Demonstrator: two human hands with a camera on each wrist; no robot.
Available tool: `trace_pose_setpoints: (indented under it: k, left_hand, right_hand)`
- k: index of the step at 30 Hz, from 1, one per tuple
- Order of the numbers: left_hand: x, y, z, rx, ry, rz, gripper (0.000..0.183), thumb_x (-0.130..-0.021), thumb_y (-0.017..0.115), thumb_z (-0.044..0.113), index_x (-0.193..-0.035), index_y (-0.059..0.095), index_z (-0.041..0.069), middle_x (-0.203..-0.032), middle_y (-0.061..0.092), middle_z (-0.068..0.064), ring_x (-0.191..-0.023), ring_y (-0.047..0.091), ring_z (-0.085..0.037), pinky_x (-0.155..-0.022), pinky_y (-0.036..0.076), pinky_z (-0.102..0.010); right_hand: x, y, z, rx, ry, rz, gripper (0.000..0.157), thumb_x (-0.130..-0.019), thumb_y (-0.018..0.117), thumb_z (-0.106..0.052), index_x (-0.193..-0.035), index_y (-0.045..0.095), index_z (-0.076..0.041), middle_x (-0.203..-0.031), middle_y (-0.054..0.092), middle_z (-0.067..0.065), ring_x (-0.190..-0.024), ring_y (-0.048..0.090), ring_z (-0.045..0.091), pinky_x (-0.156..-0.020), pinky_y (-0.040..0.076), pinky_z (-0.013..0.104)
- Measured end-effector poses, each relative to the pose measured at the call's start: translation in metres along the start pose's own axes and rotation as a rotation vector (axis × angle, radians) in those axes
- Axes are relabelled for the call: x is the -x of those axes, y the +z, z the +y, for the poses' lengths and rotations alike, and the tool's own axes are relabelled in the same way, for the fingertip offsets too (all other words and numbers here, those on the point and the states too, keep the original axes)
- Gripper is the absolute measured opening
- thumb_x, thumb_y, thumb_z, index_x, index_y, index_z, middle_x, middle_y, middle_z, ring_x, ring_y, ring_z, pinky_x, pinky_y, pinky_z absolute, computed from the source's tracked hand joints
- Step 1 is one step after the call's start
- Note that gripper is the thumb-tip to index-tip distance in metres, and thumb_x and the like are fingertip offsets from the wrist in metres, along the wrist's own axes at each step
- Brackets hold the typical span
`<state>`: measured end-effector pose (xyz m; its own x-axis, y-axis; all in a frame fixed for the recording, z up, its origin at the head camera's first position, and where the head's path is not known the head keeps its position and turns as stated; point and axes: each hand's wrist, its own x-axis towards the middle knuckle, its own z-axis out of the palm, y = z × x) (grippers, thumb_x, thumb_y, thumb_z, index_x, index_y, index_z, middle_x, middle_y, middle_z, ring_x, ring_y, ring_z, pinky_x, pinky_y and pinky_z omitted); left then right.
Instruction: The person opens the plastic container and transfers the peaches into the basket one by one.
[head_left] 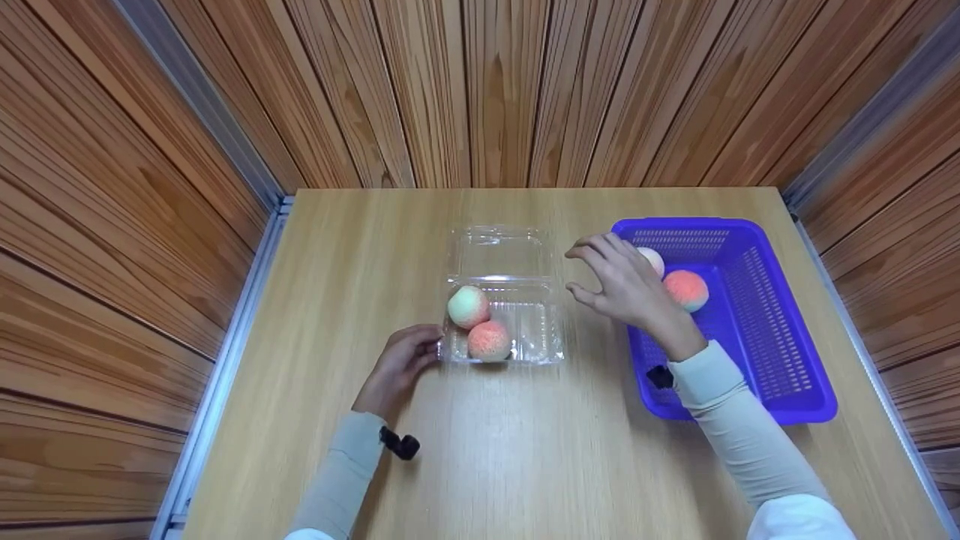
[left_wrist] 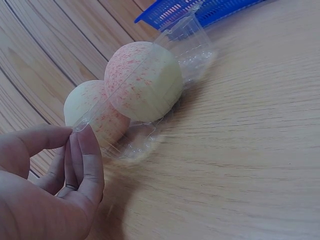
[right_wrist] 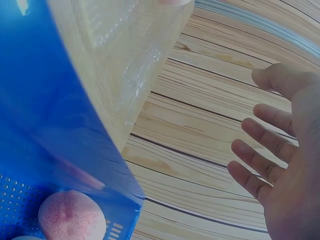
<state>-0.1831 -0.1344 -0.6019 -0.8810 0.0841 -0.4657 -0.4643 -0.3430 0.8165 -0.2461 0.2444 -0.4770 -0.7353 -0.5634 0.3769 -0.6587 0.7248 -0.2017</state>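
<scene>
The left hand (head_left: pixel 401 361) pinches the plastic clamshell (head_left: pixel 536 330). The right hand (head_left: pixel 624 283), fingers spread, partly hides one peach (head_left: pixel 652 259) in the basket (head_left: pixel 769 330).

The head view looks forward and down from above the bench (head_left: pixel 525 465), widest; the left wrist view, low and tilted, faces past the left fingers (left_wrist: pixel 92 170) at the clear container (head_left: pixel 534 330) close up; the right wrist view, also tilted, looks past the right fingers (right_wrist: pixel 257 161) and the basket (head_left: pixel 776 322); all share container and basket
</scene>
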Motion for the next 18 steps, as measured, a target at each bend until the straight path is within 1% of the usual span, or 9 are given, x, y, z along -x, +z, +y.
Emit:
trace_pose_setpoints:
  k: [3, 7, 13, 18]
  left_hand:
    - [0.000, -0.001, 0.000, 0.002, -0.005, 0.002, 0.015, -0.102, 0.065, 0.003, -0.113, 0.071, -0.006, -0.096, 0.072, -0.010, -0.088, 0.068, -0.018, -0.077, 0.061, -0.028]
    - [0.000, -0.001, 0.000, -0.001, -0.004, 0.004, 0.011, -0.102, 0.066, 0.003, -0.109, 0.073, -0.002, -0.095, 0.072, -0.009, -0.086, 0.068, -0.018, -0.077, 0.061, -0.028]
    - [0.000, -0.001, 0.001, 0.011, -0.013, 0.011, 0.008, -0.101, 0.066, 0.003, -0.103, 0.074, 0.002, -0.094, 0.071, -0.009, -0.085, 0.068, -0.017, -0.076, 0.061, -0.028]
    - [0.000, -0.001, 0.001, -0.020, -0.022, 0.012, 0.010, -0.102, 0.065, 0.005, -0.105, 0.073, 0.000, -0.093, 0.071, -0.007, -0.086, 0.067, -0.016, -0.075, 0.060, -0.027]
  right_hand:
    - [-0.001, 0.001, -0.002, -0.001, -0.009, 0.008, 0.046, -0.090, 0.083, -0.026, -0.128, 0.068, -0.007, -0.130, 0.067, 0.014, -0.120, 0.062, 0.036, -0.103, 0.053, 0.053]
    - [-0.002, 0.001, -0.005, -0.004, -0.025, 0.017, 0.046, -0.089, 0.083, -0.027, -0.128, 0.069, -0.006, -0.130, 0.067, 0.014, -0.119, 0.062, 0.036, -0.103, 0.052, 0.053]
    - [-0.004, 0.002, -0.010, -0.003, -0.026, 0.000, 0.046, -0.090, 0.082, -0.027, -0.129, 0.068, -0.007, -0.131, 0.067, 0.013, -0.120, 0.062, 0.035, -0.101, 0.053, 0.052]
    - [-0.005, 0.003, -0.014, -0.013, -0.033, -0.004, 0.046, -0.090, 0.082, -0.028, -0.129, 0.068, -0.007, -0.132, 0.067, 0.012, -0.120, 0.062, 0.035, -0.101, 0.053, 0.052]
